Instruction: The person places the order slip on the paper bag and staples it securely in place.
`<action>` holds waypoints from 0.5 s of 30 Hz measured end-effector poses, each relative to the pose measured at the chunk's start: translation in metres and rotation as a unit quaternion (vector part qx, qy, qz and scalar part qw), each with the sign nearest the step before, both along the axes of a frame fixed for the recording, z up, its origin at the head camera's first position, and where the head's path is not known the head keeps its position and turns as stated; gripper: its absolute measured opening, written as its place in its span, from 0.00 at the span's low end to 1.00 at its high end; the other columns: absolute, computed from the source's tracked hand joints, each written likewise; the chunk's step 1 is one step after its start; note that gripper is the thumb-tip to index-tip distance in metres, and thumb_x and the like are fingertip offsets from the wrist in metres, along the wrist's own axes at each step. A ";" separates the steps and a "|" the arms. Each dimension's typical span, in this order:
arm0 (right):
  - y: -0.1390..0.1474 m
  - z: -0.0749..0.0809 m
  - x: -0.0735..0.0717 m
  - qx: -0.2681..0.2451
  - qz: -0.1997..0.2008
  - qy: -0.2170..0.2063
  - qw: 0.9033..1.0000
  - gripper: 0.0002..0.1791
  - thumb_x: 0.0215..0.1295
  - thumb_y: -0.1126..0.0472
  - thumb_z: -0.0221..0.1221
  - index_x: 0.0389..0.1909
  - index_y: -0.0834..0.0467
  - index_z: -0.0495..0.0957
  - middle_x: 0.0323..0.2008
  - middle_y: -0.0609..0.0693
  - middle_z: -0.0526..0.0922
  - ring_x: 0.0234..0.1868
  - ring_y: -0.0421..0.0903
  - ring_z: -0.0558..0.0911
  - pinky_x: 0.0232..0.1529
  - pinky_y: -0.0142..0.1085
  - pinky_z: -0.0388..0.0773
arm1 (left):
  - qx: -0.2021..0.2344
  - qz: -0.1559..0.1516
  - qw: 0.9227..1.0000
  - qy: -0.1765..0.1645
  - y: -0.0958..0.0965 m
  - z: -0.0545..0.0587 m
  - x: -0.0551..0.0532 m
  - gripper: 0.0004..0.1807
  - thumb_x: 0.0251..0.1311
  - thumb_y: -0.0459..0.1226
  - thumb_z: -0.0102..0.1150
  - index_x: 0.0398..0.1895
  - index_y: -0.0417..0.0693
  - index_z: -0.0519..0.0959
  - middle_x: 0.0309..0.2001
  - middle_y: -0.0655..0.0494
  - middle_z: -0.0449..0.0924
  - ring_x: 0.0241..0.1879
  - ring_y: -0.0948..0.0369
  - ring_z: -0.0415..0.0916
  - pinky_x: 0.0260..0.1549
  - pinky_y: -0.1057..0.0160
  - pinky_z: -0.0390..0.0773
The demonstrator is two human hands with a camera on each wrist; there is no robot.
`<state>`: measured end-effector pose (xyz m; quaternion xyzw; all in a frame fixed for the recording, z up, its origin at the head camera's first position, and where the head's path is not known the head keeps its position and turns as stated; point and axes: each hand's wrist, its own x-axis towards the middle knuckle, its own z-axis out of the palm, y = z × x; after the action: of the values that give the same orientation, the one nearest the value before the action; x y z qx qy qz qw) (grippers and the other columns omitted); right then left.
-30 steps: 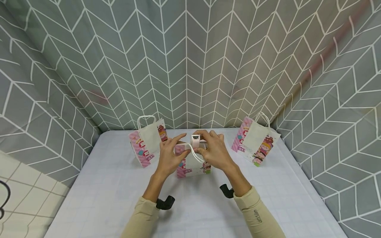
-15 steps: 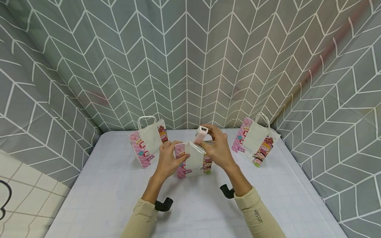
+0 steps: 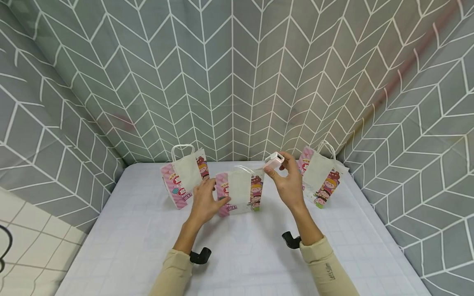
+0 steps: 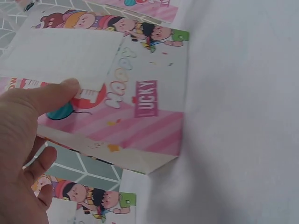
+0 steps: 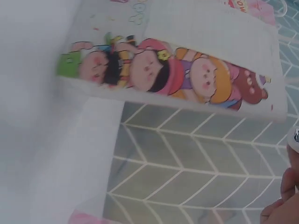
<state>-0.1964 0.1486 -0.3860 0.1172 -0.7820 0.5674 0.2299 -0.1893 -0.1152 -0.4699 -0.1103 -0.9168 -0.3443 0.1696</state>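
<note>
In the head view my left hand (image 3: 203, 201) grips the left side of the middle paper gift bag (image 3: 240, 187). The left wrist view shows the thumb (image 4: 58, 95) across the printed front, with some fingers behind the bag's side. To the right of this bag, my right hand (image 3: 290, 181) pinches a small white-and-pink USB charger (image 3: 274, 160) between thumb and fingers, its port facing up. The charger is apart from the bag and higher than its base. Only a sliver of the hand (image 5: 282, 200) and charger (image 5: 295, 137) enters the right wrist view.
Two similar gift bags stand upright with white handles, one at the back left (image 3: 185, 176) and one at the back right (image 3: 320, 174). A white-covered table (image 3: 129, 238) carries everything. Grey patterned curtains (image 3: 237, 82) hang behind and on both sides.
My right hand has moved right with the charger, away from the middle bag's top. My left hand has slid down to the bag's left side. The bag's handle fell back from the front.
</note>
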 end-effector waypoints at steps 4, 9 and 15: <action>0.010 -0.010 -0.003 0.007 -0.019 -0.010 1.000 0.31 0.60 0.62 0.71 0.63 0.61 0.71 0.41 0.56 0.70 0.44 0.52 0.62 0.44 0.44 0.57 | 0.014 0.021 1.000 -0.010 0.000 -0.005 -0.004 0.39 0.48 0.49 0.79 0.61 0.43 0.74 0.57 0.46 0.79 0.60 0.47 0.72 0.62 0.43 0.57; 0.026 -0.027 -0.007 0.035 -0.002 -0.076 0.997 0.32 0.62 0.51 0.70 0.63 0.59 0.72 0.41 0.54 0.70 0.41 0.50 0.63 0.38 0.43 0.60 | 0.053 0.038 0.998 -0.001 -0.001 -0.012 -0.009 0.40 0.48 0.46 0.79 0.63 0.45 0.73 0.53 0.48 0.80 0.47 0.49 0.77 0.58 0.46 0.60; 0.039 -0.049 -0.013 0.103 0.017 -0.187 0.977 0.35 0.62 0.52 0.70 0.66 0.59 0.69 0.48 0.58 0.76 0.40 0.49 0.69 0.40 0.39 0.66 | 0.084 0.055 0.995 0.001 -0.002 -0.015 -0.011 0.38 0.48 0.45 0.79 0.63 0.46 0.73 0.47 0.50 0.79 0.45 0.45 0.76 0.50 0.48 0.66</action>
<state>-0.2095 0.1876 -0.4351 0.0458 -0.8633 0.4994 0.0563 -0.2006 -0.1173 -0.4851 -0.0452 -0.8891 -0.4100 0.1983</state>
